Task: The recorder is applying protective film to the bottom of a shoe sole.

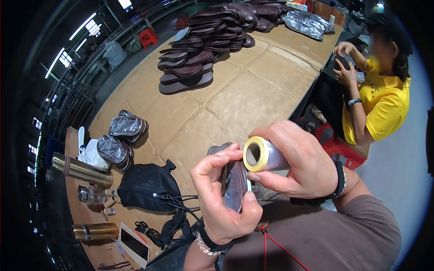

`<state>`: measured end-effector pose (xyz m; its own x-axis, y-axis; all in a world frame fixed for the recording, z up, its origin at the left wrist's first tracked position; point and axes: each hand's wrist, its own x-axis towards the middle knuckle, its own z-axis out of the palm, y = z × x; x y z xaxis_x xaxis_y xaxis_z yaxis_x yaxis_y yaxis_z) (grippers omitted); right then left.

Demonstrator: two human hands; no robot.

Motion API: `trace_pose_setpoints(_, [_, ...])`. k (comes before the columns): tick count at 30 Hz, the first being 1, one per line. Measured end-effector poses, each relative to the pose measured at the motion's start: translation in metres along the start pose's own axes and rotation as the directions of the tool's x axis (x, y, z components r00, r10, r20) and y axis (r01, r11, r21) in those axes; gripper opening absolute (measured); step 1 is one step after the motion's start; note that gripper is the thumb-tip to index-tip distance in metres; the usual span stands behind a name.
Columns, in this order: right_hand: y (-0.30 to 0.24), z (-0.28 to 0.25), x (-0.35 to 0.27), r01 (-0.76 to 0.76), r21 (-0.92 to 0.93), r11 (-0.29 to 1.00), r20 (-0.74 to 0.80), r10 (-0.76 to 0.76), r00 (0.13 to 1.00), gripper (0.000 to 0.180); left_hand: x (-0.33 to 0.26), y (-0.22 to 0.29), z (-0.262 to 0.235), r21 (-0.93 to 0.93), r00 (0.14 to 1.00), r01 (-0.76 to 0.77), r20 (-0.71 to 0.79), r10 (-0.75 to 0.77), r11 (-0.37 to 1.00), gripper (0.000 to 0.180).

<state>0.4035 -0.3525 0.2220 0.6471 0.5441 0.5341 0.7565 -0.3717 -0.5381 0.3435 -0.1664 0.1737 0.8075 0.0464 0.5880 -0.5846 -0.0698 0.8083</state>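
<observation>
In front of my body, my left hand [216, 192] is closed around a small stack of dark brown shoe soles [235, 187], held on edge with shiny clear film on the outer face. My right hand [307, 160] grips a roll of clear plastic film [274, 157] with a yellow-edged end and a hollow core. The roll's open end is right beside the top of the stack, close to my left fingertips. Part of the soles is hidden behind my left fingers.
A large heap of dark brown soles [194, 58] covers the table's far side. Film-wrapped bundles [129, 125] lie at left, near a black bag [149, 187], metal flasks [81, 169] and a phone [134, 241]. More wrapped soles [309, 25] sit far right. A yellow-shirted co-worker [384, 104] handles a dark piece.
</observation>
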Motion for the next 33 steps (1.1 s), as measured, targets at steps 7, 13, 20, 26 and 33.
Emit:
trace_pose_setpoints(7, [0.005, -0.001, -0.002, 0.0, 0.283, 0.959, 0.197, -0.058, 0.979, 0.051, -0.018, 0.001, -0.01, 0.018, 0.995, -0.098, 0.006, 0.098, 0.995, 0.07])
trace_pose_setpoints(13, [0.005, -0.002, -0.003, -0.005, 0.311, 0.95, 0.149, -0.044, 0.988, 0.045, -0.024, 0.003, -0.012, 0.079, 0.996, -0.091, 0.016, 0.09, 0.993, 0.084])
trace_pose_setpoints(20, [0.0, 0.004, -0.005, -0.04, 0.149, 0.988, -0.02, 0.043, 0.999, 0.04, -0.022, 0.004, -0.008, 0.102, 0.996, -0.092, 0.022, 0.091, 0.99, 0.092])
trace_pose_setpoints(26, [-0.003, 0.004, -0.006, -0.041, 0.075, 0.996, -0.049, 0.045, 0.998, 0.039, -0.024, 0.003, -0.006, 0.109, 0.997, -0.082, 0.015, 0.081, 0.991, 0.096])
trace_pose_setpoints(33, [-0.005, 0.006, -0.008, -0.074, 0.045, 0.996, -0.027, 0.075, 0.997, 0.036, -0.025, 0.003, -0.004, 0.096, 0.997, -0.073, 0.01, 0.072, 0.993, 0.095])
